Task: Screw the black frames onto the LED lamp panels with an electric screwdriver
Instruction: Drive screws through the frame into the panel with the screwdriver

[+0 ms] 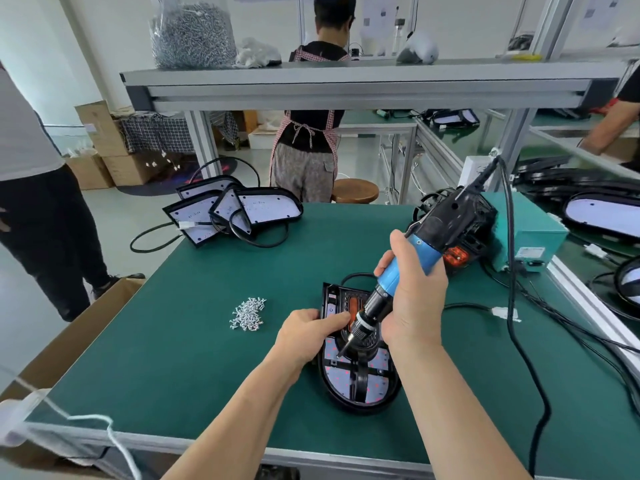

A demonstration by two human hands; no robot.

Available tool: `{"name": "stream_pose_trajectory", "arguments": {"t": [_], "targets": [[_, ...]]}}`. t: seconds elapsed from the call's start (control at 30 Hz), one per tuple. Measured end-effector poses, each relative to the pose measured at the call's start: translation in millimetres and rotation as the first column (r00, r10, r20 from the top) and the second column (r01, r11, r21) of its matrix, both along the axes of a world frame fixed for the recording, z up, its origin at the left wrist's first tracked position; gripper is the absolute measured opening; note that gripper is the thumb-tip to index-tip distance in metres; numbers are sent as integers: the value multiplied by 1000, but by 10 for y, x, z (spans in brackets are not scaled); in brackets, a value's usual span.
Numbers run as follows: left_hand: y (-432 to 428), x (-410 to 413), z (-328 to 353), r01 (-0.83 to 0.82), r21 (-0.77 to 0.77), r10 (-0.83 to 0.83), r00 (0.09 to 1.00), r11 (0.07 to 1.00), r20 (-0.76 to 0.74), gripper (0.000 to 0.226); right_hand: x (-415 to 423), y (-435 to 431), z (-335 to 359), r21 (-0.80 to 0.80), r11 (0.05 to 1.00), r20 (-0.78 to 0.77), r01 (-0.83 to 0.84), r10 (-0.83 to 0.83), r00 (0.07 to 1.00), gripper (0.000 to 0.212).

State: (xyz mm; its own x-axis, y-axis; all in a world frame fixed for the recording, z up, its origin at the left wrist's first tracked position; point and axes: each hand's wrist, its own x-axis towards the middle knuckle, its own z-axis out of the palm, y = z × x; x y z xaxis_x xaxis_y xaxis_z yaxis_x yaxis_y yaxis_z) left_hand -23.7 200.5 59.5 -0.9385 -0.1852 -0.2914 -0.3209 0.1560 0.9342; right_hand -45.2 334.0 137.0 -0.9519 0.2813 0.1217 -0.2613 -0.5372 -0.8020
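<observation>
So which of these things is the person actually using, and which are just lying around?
In use: screwdriver in the right hand; lamp with its black frame, held by the left hand; loose screws on the mat; stacked lamps at the far edge.
Lying about: bag of screws on the shelf; wooden stool; cardboard box at the left.

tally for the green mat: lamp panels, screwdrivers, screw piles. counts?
Lamp panels: 5 (1 near, seemingly 4 in the far pile)
Screwdrivers: 1
Screw piles: 1
Total: 7
</observation>
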Motion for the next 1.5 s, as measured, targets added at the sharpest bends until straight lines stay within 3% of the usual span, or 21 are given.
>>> {"name": "stream_pose_trajectory", "arguments": {"t": [0.23, 0.47, 0.7, 0.83, 0.97, 1.13, 1.27, 1.5], "targets": [[-4, 0, -6, 11, -21, -10, 1000, 1000, 19, 44, 11, -55, -5, 37, 999, -28, -20, 21, 999, 14], [6, 5, 13, -9, 0, 9, 1000, 1000, 7, 66, 15, -100, -24, 93, 993, -83, -76, 84, 993, 12], [9, -28, -42, -40, 4, 40, 999, 999, -10, 37, 73, -162, 16, 197, 953, -180, -231, 267, 947, 13], [16, -43, -69, -51, 20, 51, 999, 999, -14, 36, 89, -141, -14, 251, 935, -203, -250, 303, 931, 21], [20, -60, -100, -70, 12, 71, 997, 997, -32, 48, 89, -128, -47, 273, 922, -221, -275, 338, 915, 18], [14, -68, -139, -83, -46, 81, 996, 995, -44, 34, 72, -160, -75, 267, 911, -210, -315, 374, 903, 18], [12, -70, -110, -57, -58, 54, 998, 997, -43, 33, 78, -110, -76, 312, 859, -219, -406, 480, 849, 9], [-4, -50, -51, -41, -47, 40, 999, 998, -28, 38, 41, -57, 210, 276, 842, -305, -464, 535, 788, 20]]}}
